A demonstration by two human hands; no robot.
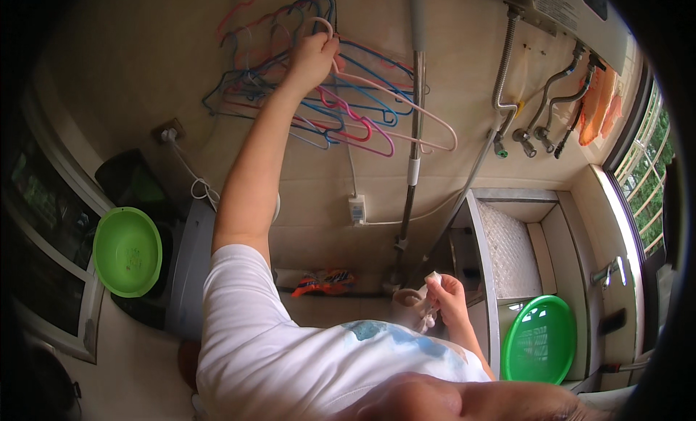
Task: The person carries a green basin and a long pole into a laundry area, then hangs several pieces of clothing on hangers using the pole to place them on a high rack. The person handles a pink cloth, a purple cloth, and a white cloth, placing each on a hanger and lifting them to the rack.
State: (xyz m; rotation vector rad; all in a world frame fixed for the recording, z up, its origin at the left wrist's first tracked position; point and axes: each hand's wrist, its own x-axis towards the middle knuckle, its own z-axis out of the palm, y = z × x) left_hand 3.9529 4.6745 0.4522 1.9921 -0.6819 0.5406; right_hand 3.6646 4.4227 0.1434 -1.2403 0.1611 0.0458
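Observation:
My left hand [318,57] is raised high and gripped around the neck of a pale pink clothes hanger [402,90], just below its hook. Around and behind it hang several blue, pink and red hangers [348,107], bunched along a line near the wall. Low down by my chest, my right hand [450,300] pinches a small white cloth item [434,279] between thumb and fingers. Part of this cloth dangles below the hand; its exact kind is unclear.
A metal pole [417,106] stands upright right of the hangers. A green basin [539,339] sits in the sink area at right; a lime basin [128,252] is at left. A water heater [565,19] with hoses hangs upper right. An orange plastic packet [324,282] lies low.

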